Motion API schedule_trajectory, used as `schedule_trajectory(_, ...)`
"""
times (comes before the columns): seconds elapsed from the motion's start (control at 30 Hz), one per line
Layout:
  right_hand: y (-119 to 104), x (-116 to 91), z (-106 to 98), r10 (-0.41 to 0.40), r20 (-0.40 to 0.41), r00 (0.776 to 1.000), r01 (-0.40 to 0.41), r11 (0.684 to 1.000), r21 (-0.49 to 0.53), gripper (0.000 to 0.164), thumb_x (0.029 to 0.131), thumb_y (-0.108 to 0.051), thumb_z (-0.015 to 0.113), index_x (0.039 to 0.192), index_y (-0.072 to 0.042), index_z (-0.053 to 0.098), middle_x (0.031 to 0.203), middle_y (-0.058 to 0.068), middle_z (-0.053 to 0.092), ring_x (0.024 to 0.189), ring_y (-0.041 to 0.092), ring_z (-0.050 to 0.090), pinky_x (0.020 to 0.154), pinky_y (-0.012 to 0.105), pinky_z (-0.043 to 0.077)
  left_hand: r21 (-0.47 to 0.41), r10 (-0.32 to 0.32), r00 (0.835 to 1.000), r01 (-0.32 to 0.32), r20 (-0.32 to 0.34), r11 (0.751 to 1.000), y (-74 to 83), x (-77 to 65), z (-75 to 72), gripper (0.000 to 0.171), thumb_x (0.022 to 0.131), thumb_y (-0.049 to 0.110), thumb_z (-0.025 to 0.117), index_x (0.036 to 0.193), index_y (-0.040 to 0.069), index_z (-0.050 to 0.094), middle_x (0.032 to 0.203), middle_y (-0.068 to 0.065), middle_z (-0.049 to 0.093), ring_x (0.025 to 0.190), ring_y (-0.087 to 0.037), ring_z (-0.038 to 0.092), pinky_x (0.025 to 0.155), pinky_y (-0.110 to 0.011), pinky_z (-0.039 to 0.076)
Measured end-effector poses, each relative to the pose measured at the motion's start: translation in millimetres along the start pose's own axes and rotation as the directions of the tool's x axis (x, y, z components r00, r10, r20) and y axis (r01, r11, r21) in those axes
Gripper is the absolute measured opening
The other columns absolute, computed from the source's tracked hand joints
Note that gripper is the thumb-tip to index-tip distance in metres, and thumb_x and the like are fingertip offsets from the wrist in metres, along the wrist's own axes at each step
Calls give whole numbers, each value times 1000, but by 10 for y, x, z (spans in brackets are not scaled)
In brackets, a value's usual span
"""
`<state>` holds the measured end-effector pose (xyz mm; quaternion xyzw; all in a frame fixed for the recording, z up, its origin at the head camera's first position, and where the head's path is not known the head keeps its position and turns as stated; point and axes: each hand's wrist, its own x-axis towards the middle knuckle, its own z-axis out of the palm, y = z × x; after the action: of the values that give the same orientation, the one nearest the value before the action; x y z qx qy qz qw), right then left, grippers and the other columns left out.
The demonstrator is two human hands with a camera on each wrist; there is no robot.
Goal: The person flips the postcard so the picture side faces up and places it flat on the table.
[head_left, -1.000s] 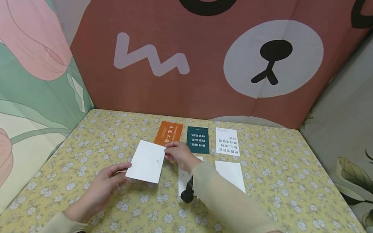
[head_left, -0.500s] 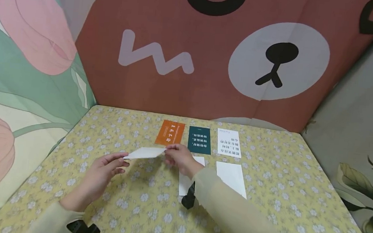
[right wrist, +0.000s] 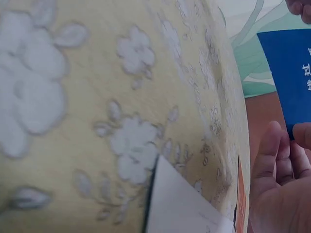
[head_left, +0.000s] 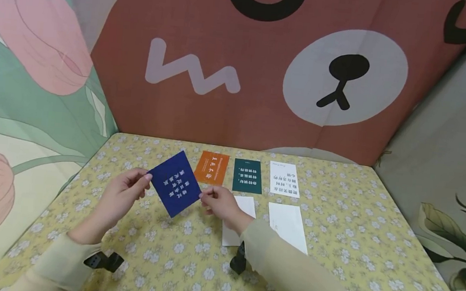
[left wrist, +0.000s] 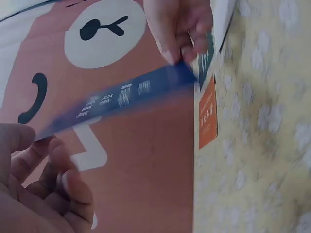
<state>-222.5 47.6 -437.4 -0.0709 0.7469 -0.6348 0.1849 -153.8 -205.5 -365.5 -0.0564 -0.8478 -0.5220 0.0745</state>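
A dark blue card (head_left: 174,184) with white characters is held up over the table by both hands, tilted so its corners point up and down. My left hand (head_left: 122,197) pinches its left corner between thumb and fingers. At the opposite corner, the thumb and fingers of my right hand (head_left: 221,205) pinch it. In the left wrist view the blue card (left wrist: 121,99) appears nearly edge-on and blurred. Just behind the right hand lie an orange card (head_left: 212,167) and a dark green card (head_left: 248,175). A white blank-faced card (head_left: 234,231) is partly hidden under the right forearm.
A white card with dark characters (head_left: 284,179) lies at the right end of the back row. In front of it is another white card (head_left: 290,224). The yellow flowered tablecloth (head_left: 188,271) meets a brown bear-print backdrop (head_left: 252,119) at the back.
The card between my hands showed its white side, then tipped nearly flat, and now shows its blue printed side. The left hand has risen slightly; the cards on the table stay put.
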Motion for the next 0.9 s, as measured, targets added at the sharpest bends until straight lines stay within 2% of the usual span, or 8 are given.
schedule_trajectory(0.13,28,-88,0,-26,42,999,27,999,-25,13,106,-14,62,105,-1,66,99,16,65,86,24,63,75,39,61,102,14,999,-9,-50,995,23,82,11,32,111,28,51,103,-1,62,77,-10,52,63,-22,43,55,-34,38)
schedule_trajectory(0.3,83,-207,8,-44,94,995,49,998,-50,12,102,-12,65,99,-1,67,93,14,67,79,20,62,71,36,59,117,-38,993,51,-113,992,-61,229,55,30,110,26,54,110,-3,65,92,-13,60,78,-24,50,64,-34,42)
schedule_trajectory(0.43,105,-284,35,-84,103,991,90,994,-55,8,100,-9,67,102,-2,63,88,18,70,77,25,66,69,37,59,137,-38,989,58,-144,989,-169,340,108,26,108,19,56,116,-4,64,100,-14,64,87,-25,55,70,-33,46)
schedule_trajectory(0.53,129,-337,47,-109,109,988,118,990,-79,14,99,-7,67,110,-4,59,91,19,71,77,29,68,67,38,59,118,-46,993,59,-111,991,-257,402,151,27,107,16,56,123,-5,62,101,-14,64,88,-26,58,70,-31,48)
schedule_trajectory(0.63,151,-388,41,-134,134,982,154,977,-149,16,99,-7,66,112,-5,58,88,15,71,71,27,67,64,34,57,110,-74,996,79,-44,991,-335,475,193,29,108,14,55,128,-5,60,101,-13,64,87,-29,59,69,-32,48)
schedule_trajectory(0.8,203,-429,27,-166,165,972,207,937,-281,6,97,-6,66,102,-7,62,79,2,66,61,15,61,57,26,48,170,-119,990,105,75,980,-456,624,297,27,106,12,56,126,-6,60,97,-14,62,72,-24,52,62,-36,44)
schedule_trajectory(0.9,226,-433,39,-164,169,972,212,924,-319,4,97,-6,67,96,-8,64,76,-2,63,58,11,58,55,24,47,211,-135,983,106,125,972,-534,705,370,26,105,12,56,123,-6,60,97,-14,63,71,-22,52,62,-36,45)
